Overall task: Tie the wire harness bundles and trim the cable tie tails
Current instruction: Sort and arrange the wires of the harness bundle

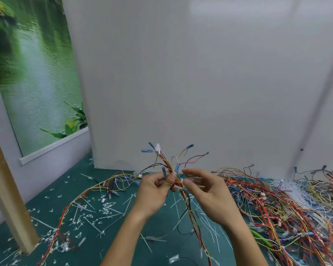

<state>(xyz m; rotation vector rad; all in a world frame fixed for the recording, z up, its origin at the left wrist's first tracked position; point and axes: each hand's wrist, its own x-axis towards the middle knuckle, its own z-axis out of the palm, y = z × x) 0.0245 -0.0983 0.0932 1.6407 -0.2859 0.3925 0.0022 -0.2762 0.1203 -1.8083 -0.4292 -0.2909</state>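
Fingers (170,177) of the left hand (154,189) clench the wire harness bundle (188,208); the right hand (206,189) fingers are released, just beside it.
The bundle fans out above the fingers and trails below them to the desk (108,237). Best gather the wires snug before looping a tie.

The wire harness (187,200) has red, yellow and black wires, blue terminal sleeves (164,172) and a white connector (157,148). The tabletop (92,244) is dark teal, strewn with white cable tie tails (108,208). The harness pile (267,204) mixes red, yellow, blue and black. The panel (181,73) is plain greyish white; the poster (37,83) shows green rippled water.
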